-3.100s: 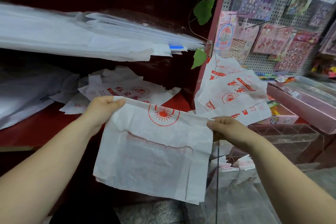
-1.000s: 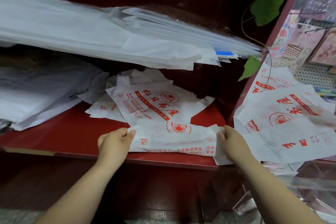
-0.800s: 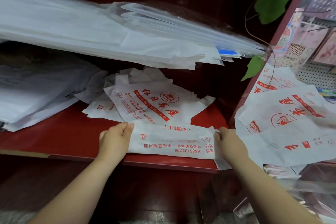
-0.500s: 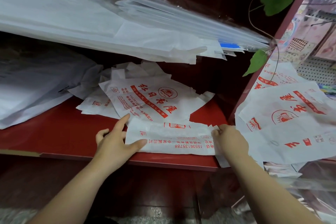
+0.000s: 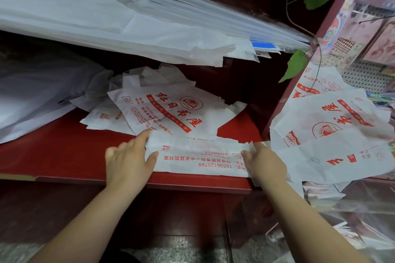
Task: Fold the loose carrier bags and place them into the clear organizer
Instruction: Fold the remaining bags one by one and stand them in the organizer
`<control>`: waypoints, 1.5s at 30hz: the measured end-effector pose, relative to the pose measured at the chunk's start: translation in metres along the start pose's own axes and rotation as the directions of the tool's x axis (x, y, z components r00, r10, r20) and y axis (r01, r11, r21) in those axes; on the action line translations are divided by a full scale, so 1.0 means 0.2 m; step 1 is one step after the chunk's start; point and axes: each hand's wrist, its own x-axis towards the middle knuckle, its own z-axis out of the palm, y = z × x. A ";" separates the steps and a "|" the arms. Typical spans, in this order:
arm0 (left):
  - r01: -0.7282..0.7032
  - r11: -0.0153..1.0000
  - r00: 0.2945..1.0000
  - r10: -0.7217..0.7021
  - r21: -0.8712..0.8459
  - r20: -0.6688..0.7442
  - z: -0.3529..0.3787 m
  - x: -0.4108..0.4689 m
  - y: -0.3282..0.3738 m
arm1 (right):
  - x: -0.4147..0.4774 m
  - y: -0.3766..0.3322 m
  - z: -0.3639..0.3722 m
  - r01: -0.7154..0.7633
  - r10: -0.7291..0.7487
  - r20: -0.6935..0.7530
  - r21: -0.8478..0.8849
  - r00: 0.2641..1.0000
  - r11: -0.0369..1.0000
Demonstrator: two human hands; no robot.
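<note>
Left hand [image 5: 128,160]: flat, fingers straight and spread, pressing the left end of the folded carrier bag [image 5: 198,159] onto the red shelf [image 5: 53,151]; thumb lies on the bag
Right hand [image 5: 265,162]: thumb and forefinger laid straight on the right end of the same bag; remaining fingers hidden behind the back of the hand
Clear organizer [image 5: 352,218]: below the right end of the red shelf, nearer the camera; walls blurred, contents cannot be told
Folded carrier bag: narrow white strip with red print, lying along the front edge of the red shelf, between both hands; one corner overhangs that edge by the right hand
Loose carrier bags [image 5: 166,111]: unfolded pile, white with red print, on the red shelf just behind the folded bag, touching it
Further carrier bags [image 5: 333,139]: same print, overlapping bunch beyond the right end of the red shelf
Grey-white bag heap [image 5: 38,96]: left rear of the red shelf
Sheet stack [image 5: 128,23]: white and clear, directly above the red shelf
Green leaves [image 5: 296,66]: above the right rear corner of the red shelf
</note>
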 end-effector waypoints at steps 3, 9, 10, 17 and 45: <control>-0.231 0.973 0.957 0.229 0.011 -0.178 0.05 -0.01 -0.02 | -0.01 0.00 0.00 0.012 -0.013 -0.025 -0.030 1.000 0.999; -0.350 0.934 0.866 0.292 0.075 0.407 0.05 0.02 0.03 | -0.02 -0.02 0.00 -0.001 -0.002 -0.048 -0.068 0.999 0.998; -0.330 0.941 0.853 0.267 0.068 0.449 0.04 0.02 0.05 | -0.02 -0.02 0.00 0.008 -0.016 -0.073 -0.112 0.997 0.994; -0.335 0.936 0.827 0.238 0.107 0.509 0.03 0.03 0.06 | -0.16 -0.25 0.10 0.538 -0.543 -0.104 -0.076 0.833 0.839; -0.322 0.936 0.836 0.209 0.145 0.507 -0.04 0.35 0.18 | -0.15 0.24 0.17 0.662 -0.627 -0.360 -0.033 0.691 0.748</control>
